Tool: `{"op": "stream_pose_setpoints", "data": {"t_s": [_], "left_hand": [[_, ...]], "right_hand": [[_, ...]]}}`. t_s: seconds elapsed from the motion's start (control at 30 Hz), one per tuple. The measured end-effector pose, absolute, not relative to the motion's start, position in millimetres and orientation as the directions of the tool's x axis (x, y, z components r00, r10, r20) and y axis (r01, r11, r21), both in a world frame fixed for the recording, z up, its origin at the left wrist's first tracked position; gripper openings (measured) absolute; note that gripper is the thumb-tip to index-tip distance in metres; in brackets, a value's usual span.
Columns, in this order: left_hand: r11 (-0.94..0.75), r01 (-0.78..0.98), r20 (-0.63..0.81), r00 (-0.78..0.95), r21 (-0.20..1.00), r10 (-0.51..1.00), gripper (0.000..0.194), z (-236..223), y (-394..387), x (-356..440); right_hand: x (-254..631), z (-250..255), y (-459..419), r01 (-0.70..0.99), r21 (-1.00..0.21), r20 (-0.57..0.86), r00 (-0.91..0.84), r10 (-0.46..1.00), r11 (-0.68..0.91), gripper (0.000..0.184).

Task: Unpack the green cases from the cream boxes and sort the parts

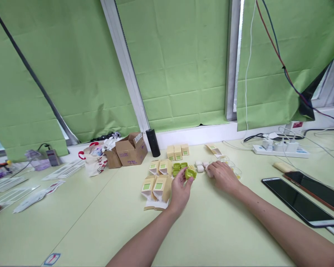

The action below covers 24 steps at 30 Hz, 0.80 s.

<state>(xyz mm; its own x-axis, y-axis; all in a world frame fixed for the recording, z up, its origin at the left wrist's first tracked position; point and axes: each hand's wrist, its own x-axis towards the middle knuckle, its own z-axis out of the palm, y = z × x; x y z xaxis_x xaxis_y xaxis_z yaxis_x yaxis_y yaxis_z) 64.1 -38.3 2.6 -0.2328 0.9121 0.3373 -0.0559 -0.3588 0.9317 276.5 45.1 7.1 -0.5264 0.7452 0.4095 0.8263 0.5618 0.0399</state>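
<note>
My left hand (180, 189) pinches a small olive-green open case cover (190, 173) between thumb and fingers, its hollow side facing up. Several more green covers (176, 166) sit just beyond that hand. My right hand (224, 175) reaches down to the table, fingers bent over a small rounded white case (209, 172). Other white cases (200, 168) lie beside its fingertips. Clear plastic pieces (236, 171) are partly hidden behind the right hand. Left of my left hand stand several tan cartons with green labels (161, 186), their flaps open.
Farther back are smaller tan cartons (177, 152), a flattened carton (214, 150), a black cylinder (153, 143) and a brown cardboard box (131, 150). On the right lie a white-edged phone (300, 200), another phone (318, 189) and a power strip (281, 150) with cables.
</note>
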Motion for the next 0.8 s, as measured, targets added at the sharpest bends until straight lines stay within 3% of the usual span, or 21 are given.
{"op": "stream_pose_setpoints", "data": {"t_s": [0.13,0.4,0.67,0.8], "left_hand": [[-0.364,-0.054,0.343,-0.227,0.930,0.911,0.055,4,-39,64],[-0.360,-0.045,0.341,-0.229,0.932,0.911,0.057,6,-41,64],[-0.375,-0.052,0.353,-0.235,0.926,0.906,0.055,3,-38,64],[-0.373,-0.065,0.349,-0.235,0.926,0.907,0.053,5,-39,64]], "right_hand": [[277,8,44,0.826,0.035,0.416,-0.524,0.743,0.563,0.044],[279,-1,51,0.793,0.011,0.452,-0.547,0.705,0.609,0.080],[272,-2,56,0.777,0.021,0.434,-0.574,0.695,0.629,0.057],[272,-5,58,0.790,0.031,0.441,-0.560,0.701,0.612,0.056]]}}
